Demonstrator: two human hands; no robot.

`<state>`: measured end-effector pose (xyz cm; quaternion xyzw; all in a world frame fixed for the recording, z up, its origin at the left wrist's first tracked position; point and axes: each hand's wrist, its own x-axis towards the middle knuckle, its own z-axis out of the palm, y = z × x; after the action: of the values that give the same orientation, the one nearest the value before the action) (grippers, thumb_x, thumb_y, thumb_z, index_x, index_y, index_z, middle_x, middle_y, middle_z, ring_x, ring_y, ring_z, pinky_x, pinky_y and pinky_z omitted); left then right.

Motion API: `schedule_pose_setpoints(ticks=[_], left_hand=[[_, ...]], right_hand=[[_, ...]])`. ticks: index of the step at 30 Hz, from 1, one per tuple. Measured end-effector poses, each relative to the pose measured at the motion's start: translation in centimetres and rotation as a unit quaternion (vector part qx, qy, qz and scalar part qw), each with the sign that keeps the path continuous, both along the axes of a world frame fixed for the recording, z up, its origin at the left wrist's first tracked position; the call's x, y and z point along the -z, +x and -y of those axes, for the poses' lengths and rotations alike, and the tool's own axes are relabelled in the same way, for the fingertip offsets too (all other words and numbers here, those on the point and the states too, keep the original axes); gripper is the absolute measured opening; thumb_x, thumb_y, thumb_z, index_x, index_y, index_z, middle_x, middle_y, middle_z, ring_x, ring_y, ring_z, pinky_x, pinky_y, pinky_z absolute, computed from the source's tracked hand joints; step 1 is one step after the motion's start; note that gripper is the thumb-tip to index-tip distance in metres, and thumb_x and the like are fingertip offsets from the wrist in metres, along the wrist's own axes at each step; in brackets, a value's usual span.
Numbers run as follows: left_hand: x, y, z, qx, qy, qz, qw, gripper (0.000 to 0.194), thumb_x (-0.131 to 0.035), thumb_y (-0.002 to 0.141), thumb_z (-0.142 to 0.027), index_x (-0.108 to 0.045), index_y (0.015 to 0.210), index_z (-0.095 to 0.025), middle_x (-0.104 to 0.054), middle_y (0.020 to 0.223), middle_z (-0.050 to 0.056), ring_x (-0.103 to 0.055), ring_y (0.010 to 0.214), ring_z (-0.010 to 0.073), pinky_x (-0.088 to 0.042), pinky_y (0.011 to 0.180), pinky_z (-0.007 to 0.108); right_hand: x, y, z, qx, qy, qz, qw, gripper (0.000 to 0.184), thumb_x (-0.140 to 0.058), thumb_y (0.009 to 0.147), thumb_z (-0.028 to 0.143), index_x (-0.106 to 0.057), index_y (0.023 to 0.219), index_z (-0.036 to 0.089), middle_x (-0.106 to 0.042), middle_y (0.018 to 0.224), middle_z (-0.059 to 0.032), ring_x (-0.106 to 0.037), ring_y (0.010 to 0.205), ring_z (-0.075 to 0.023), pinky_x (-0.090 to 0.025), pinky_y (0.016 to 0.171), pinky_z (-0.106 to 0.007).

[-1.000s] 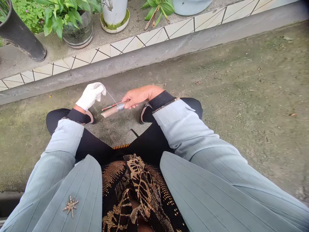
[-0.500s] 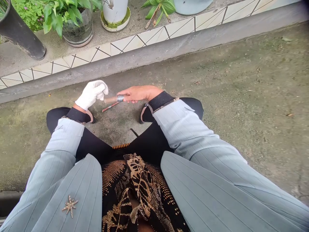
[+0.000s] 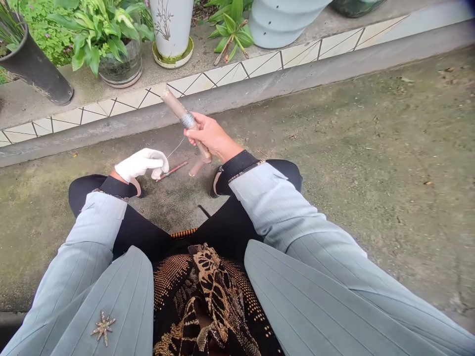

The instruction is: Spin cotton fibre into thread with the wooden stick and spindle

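Note:
My right hand (image 3: 211,135) is bare and wrapped round a pale brown wooden stick (image 3: 173,103), held tilted with its far end up and to the left. Silvery wire (image 3: 188,120) is wound in a tight band round the stick, just beyond my fingers. Below my hand, a short stub (image 3: 196,168) juts out at an angle from the stick's lower end. In a white glove, my left hand (image 3: 143,164) pinches the loose end of the wire, which runs in a thin curve between both hands. A thin reddish rod (image 3: 172,171) lies close to the gloved fingertips.
Ahead runs a low ledge with a tiled edge (image 3: 226,74). On it stand a dark tall pot (image 3: 39,66), a glass pot (image 3: 122,64), a white pot (image 3: 172,24) on a saucer and a pale blue pot (image 3: 285,20). My knees flank the concrete floor (image 3: 352,163).
The stick has swung from nearly level to steeply tilted, its far end rising. My left hand has moved down, and a strand of wire now shows between the hands. The view has shifted slightly.

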<state>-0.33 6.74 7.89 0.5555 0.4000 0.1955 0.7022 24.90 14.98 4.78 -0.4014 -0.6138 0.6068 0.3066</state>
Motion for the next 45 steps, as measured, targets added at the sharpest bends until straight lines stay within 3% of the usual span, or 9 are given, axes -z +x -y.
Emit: schedule_pose_setpoints(ticks=[4,7,11,18,27,34,45], left_hand=[[1.1,1.3,-0.1,-0.042,0.008,0.037,0.998,0.056,-0.088,0.077,-0.067,-0.077,0.09,-0.013,-0.068,0.057,0.004,-0.065,0.051,0.0168,-0.055,0.054,0.028],[1.7,2.3,-0.2,-0.094,0.009,0.066,0.993,0.058,-0.089,0.076,-0.067,-0.075,0.091,-0.013,-0.069,0.061,0.004,-0.065,0.05,0.016,-0.056,0.054,0.028],[1.7,3.1,-0.3,-0.135,-0.007,0.077,0.988,0.054,-0.094,0.071,-0.059,-0.075,0.092,-0.013,-0.072,0.069,0.004,-0.067,0.053,0.0139,-0.061,0.058,0.028],[1.4,3.2,-0.4,-0.135,-0.027,0.072,0.988,0.048,-0.095,0.073,-0.052,-0.076,0.089,-0.011,-0.07,0.067,0.004,-0.066,0.056,0.0133,-0.063,0.06,0.029],[1.5,3.7,-0.3,-0.134,-0.035,0.061,0.989,0.045,-0.099,0.063,-0.045,-0.074,0.079,-0.012,-0.066,0.059,0.001,-0.063,0.053,0.0119,-0.06,0.057,0.026],[1.4,4.2,-0.1,-0.159,-0.018,0.03,0.987,0.028,-0.091,0.069,-0.033,-0.07,0.073,-0.014,-0.066,0.057,0.001,-0.061,0.051,0.0113,-0.055,0.055,0.025],[0.9,4.3,0.1,-0.174,-0.025,0.028,0.984,0.028,-0.09,0.07,-0.029,-0.069,0.078,-0.014,-0.071,0.068,0.003,-0.064,0.058,0.0117,-0.057,0.06,0.027]], right_hand=[[-1.6,-0.5,0.8,-0.044,0.051,0.108,0.992,0.084,-0.073,0.09,0.055,-0.042,0.16,0.019,-0.073,0.109,-0.0078,-0.069,0.094,-0.025,-0.059,0.083,-0.037],[-2.1,-0.8,1.1,-0.073,0.081,0.147,0.983,0.095,-0.069,0.091,0.06,-0.033,0.168,0.017,-0.074,0.114,-0.0103,-0.069,0.101,-0.0281,-0.059,0.088,-0.039],[-0.9,-1.1,1.1,-0.095,0.097,0.119,0.983,0.101,-0.07,0.088,0.062,-0.032,0.169,0.016,-0.071,0.124,-0.0123,-0.068,0.109,-0.0288,-0.059,0.091,-0.04],[0.7,-1.4,1.0,-0.086,0.132,0.07,0.985,0.089,-0.072,0.085,0.049,-0.046,0.16,0.01,-0.064,0.141,-0.0167,-0.062,0.129,-0.0327,-0.05,0.114,-0.05],[0.2,-1.2,1.4,-0.108,0.13,0.091,0.981,0.086,-0.072,0.086,0.049,-0.047,0.159,0.013,-0.064,0.139,-0.014,-0.062,0.127,-0.0319,-0.05,0.113,-0.049],[0.2,-0.9,1.4,-0.157,0.146,0.099,0.972,0.09,-0.072,0.088,0.051,-0.04,0.164,0.015,-0.061,0.142,-0.0141,-0.06,0.126,-0.0328,-0.052,0.11,-0.049],[-1.3,-1.0,2.2,-0.144,0.138,0.094,0.975,0.085,-0.071,0.087,0.046,-0.046,0.161,0.015,-0.064,0.139,-0.0136,-0.061,0.12,-0.0312,-0.056,0.106,-0.051]])
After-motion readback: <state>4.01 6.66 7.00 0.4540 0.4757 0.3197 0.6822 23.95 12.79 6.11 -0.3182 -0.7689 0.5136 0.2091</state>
